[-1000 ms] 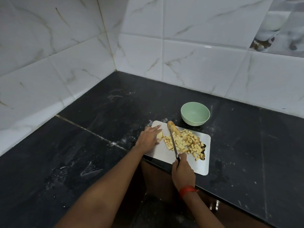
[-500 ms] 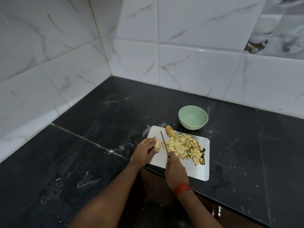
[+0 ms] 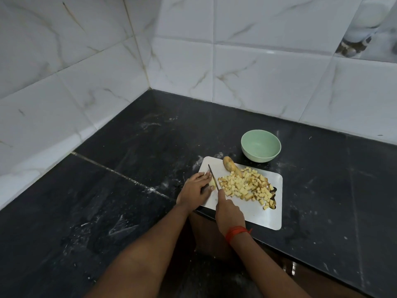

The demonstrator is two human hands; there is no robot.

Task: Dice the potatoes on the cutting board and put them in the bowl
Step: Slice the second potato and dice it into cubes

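Closely, knife (image 3: 213, 178) against potato piece (image 3: 211, 183) (left-held)

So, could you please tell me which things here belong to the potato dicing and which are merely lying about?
Job: knife in right hand; potato piece held by left hand; uncut potato; diced potato; cutting board; green bowl, empty.
Lying about: white smudges on counter; red wrist thread.
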